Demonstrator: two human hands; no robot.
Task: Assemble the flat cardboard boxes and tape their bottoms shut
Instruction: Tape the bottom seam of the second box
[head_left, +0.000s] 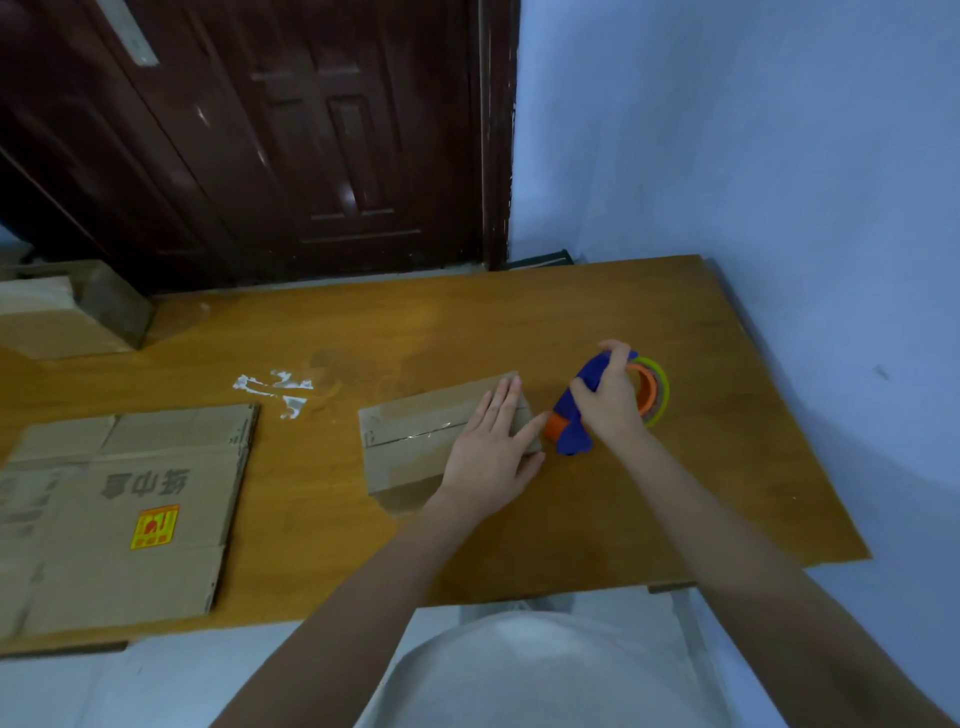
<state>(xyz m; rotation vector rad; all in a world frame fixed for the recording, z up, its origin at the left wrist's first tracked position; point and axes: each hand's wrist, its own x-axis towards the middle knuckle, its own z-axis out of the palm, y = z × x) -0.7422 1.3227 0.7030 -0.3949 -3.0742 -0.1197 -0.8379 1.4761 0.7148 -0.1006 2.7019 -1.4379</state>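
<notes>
Cardboard box (415, 441), small and turned bottom-up, sits near the middle of the worktop (623, 519), with a glossy strip of tape running along its flap seam. I have my left hand (488, 457) laid flat on its right end, fingers straight and together, which I judge keeps the flaps shut and stops the box sliding. My right hand (608, 400) is curled round the blue-and-orange tape dispenser (576, 421), which sits just beside the box's right edge, roll facing away; it looks placed to cut or finish the strip there, though I cannot see the blade. Left and nearer, flat cardboard boxes (124, 514) lie stacked, not yet assembled. Far left stands another cardboard box (67, 312), and white scraps (275, 387) lie between.
</notes>
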